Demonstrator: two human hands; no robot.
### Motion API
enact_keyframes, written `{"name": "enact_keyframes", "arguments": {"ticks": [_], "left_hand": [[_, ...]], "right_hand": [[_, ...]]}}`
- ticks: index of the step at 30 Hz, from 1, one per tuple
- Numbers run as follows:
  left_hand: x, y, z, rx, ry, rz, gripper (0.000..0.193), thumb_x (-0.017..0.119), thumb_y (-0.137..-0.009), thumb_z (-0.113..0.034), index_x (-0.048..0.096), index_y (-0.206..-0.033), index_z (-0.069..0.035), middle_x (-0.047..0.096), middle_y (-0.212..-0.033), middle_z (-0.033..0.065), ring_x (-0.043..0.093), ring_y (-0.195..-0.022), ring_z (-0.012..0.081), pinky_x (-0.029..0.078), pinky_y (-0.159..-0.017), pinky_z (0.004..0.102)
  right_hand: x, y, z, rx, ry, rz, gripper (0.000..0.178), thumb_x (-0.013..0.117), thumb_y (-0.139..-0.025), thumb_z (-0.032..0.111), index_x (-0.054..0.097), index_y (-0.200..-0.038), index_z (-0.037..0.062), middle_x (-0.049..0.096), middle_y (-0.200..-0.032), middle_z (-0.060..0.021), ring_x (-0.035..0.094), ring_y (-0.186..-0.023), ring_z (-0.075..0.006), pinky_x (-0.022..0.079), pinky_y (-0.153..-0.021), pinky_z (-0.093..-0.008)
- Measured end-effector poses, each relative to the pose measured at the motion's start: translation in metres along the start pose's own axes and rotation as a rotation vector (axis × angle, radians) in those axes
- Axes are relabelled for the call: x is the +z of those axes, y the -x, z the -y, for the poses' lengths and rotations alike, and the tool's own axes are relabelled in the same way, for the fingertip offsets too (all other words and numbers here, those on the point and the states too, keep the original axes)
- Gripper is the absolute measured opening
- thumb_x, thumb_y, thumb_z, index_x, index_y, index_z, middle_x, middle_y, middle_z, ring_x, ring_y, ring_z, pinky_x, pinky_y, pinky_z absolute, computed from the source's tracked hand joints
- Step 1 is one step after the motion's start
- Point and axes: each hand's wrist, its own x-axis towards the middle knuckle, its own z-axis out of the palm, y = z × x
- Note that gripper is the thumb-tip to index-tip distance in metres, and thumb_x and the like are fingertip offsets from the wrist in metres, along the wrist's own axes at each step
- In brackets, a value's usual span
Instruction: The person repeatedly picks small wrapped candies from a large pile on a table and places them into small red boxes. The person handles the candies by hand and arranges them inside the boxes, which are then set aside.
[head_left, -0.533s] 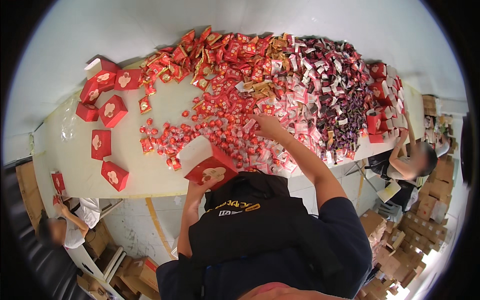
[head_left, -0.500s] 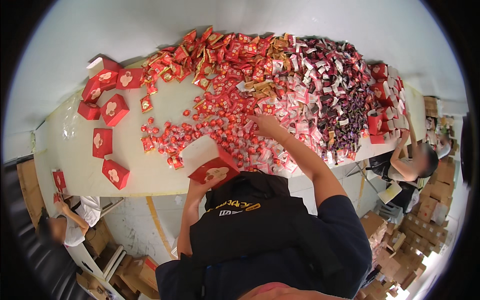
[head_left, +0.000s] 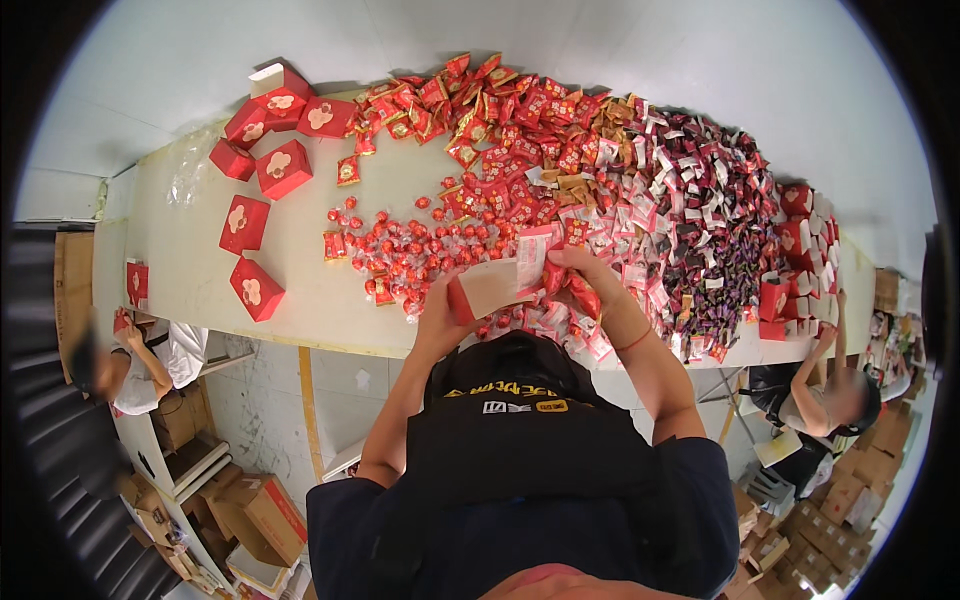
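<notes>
My left hand (head_left: 434, 318) is wrapped round the side of a red carton (head_left: 492, 285) with a pale inside, its open top turned toward me. Close to the carton's right edge, my right hand (head_left: 594, 272) is closed on several red candy packets (head_left: 583, 297). A pink-and-white packet (head_left: 533, 258) stands at the carton's mouth by my right fingertips; whether the fingers hold it is unclear. Below and around both hands spreads a heap of sweets: red balls in clear wrappers (head_left: 408, 245), red-and-gold packets (head_left: 530, 110), pink-and-white packets (head_left: 640, 225) and dark purple ones (head_left: 715, 250).
Several shut red boxes (head_left: 284, 168) stand on the left of the white table (head_left: 330, 300). Open red boxes (head_left: 785, 300) crowd its right end, where a co-worker (head_left: 815, 385) reaches in. Another person (head_left: 135, 370) handles something red at the left. Brown cartons (head_left: 265, 515) stack below.
My right hand has drawn back from the heap to the carton with packets in it. My left hand has brought the carton rightward and tilted its mouth. The whole view has shifted slightly.
</notes>
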Motion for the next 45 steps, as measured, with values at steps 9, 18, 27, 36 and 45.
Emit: {"name": "enact_keyframes", "arguments": {"ticks": [9,18,27,36,45], "left_hand": [[0.000,0.003,-0.038,-0.119,0.279,0.147,0.077,0.084,-0.063,-0.011,0.039,-0.124,-0.004,0.055,-0.118,0.0122,0.057,-0.107,0.0251,0.045,-0.093,0.0380],[0.001,0.002,-0.038,-0.004,0.266,0.207,0.078,0.085,-0.063,-0.010,0.037,-0.125,-0.007,0.057,-0.120,0.0124,0.056,-0.112,0.0238,0.045,-0.094,0.0368],[0.037,-0.007,-0.060,0.063,0.155,0.349,0.080,0.082,-0.061,-0.001,0.034,-0.124,-0.005,0.053,-0.121,0.0147,0.055,-0.113,0.0257,0.047,-0.094,0.0358],[0.101,-0.014,-0.031,-0.153,0.562,0.222,0.069,0.078,-0.067,0.001,0.040,-0.124,0.001,0.060,-0.111,0.0123,0.061,-0.101,0.0227,0.051,-0.086,0.0340],[0.093,-0.004,-0.072,-0.268,0.482,-0.014,0.059,0.076,-0.068,0.000,0.051,-0.122,0.004,0.059,-0.116,0.0134,0.059,-0.105,0.0233,0.049,-0.090,0.0352]], "right_hand": [[0.033,0.011,-0.014,-0.330,0.660,-0.171,0.020,0.072,-0.078,0.016,0.063,-0.090,0.0034,0.064,-0.083,-0.0031,0.060,-0.073,-0.0106,0.048,-0.065,-0.0254],[0.072,0.025,-0.016,-0.670,1.393,-0.215,0.036,0.078,-0.072,0.024,0.062,-0.097,0.0033,0.063,-0.091,-0.0101,0.063,-0.083,-0.0239,0.049,-0.072,-0.0328],[0.029,0.034,-0.054,-1.193,1.561,-0.459,0.008,0.061,-0.082,0.002,0.060,-0.089,0.0037,0.060,-0.085,-0.0093,0.059,-0.079,-0.0234,0.045,-0.067,-0.0326],[-0.123,0.111,-0.056,-0.891,0.936,-1.011,0.013,0.064,-0.085,0.011,0.064,-0.091,0.0007,0.064,-0.084,-0.0074,0.061,-0.079,-0.0154,0.047,-0.072,-0.0279],[-0.325,0.061,-0.004,-0.837,1.070,-1.096,0.016,0.058,-0.080,0.016,0.061,-0.088,0.0029,0.063,-0.085,-0.0174,0.061,-0.084,-0.0358,0.049,-0.072,-0.0409]]}}
